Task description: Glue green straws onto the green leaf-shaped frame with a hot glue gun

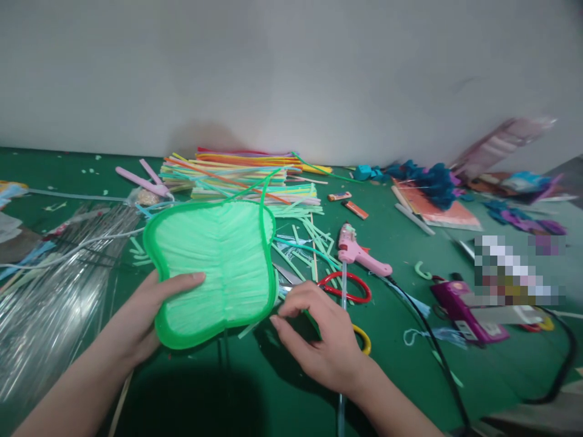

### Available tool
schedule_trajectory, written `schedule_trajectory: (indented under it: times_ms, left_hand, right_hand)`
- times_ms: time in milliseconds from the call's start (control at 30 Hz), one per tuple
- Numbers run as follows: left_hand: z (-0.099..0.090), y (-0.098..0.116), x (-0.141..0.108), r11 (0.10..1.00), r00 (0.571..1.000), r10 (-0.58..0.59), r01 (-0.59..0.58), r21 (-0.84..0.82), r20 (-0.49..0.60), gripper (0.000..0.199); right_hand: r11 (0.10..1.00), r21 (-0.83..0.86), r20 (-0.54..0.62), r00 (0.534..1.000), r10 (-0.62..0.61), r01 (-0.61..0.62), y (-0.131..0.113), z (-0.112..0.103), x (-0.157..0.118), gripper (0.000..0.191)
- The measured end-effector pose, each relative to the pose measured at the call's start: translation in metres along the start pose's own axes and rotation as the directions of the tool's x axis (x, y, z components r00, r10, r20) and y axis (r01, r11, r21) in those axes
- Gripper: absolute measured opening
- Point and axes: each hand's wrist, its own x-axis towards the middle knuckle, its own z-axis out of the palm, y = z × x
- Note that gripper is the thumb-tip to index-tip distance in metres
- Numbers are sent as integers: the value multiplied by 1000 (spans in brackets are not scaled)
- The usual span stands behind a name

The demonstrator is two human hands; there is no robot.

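Observation:
My left hand (150, 309) grips a green butterfly-shaped craft piece (200, 255) by its lower left side, thumb lying on the front. Pleated light green sheet fills the piece, and a darker green fuzzy border runs round it. Two thin green strands rise from its top. Just right of its lower right edge is my right hand (323, 340), thumb and forefinger bent together in a pinch; whatever may be between them is too small to make out. Behind the right hand lie red-handled scissors (348, 287), partly hidden, and a yellow handle loop (363, 340).
A pink glue gun (364, 255) with a clear glue stick and black cord lies to the right. Bundled coloured pipe cleaners (241, 176) sit at the back. Clear plastic wrap (68, 291) covers the left side. A purple box (469, 312) stands at far right.

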Motion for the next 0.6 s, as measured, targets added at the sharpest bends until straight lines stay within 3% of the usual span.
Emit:
schedule_trajectory:
  times_ms: [100, 267, 600]
  left_hand:
    - [-1, 0, 1, 1000, 1000, -13, 13, 14, 7, 96]
    - [0, -2, 0, 1000, 1000, -10, 10, 13, 6, 96]
    - [2, -5, -2, 1000, 999, -15, 15, 1, -45, 89]
  right_hand:
    - [998, -50, 68, 997, -25, 29, 5, -1, 0, 26]
    - [991, -95, 119, 989, -84, 96, 11, 0, 0, 10]
    - [981, -152, 142, 985, -99, 120, 11, 0, 2, 16]
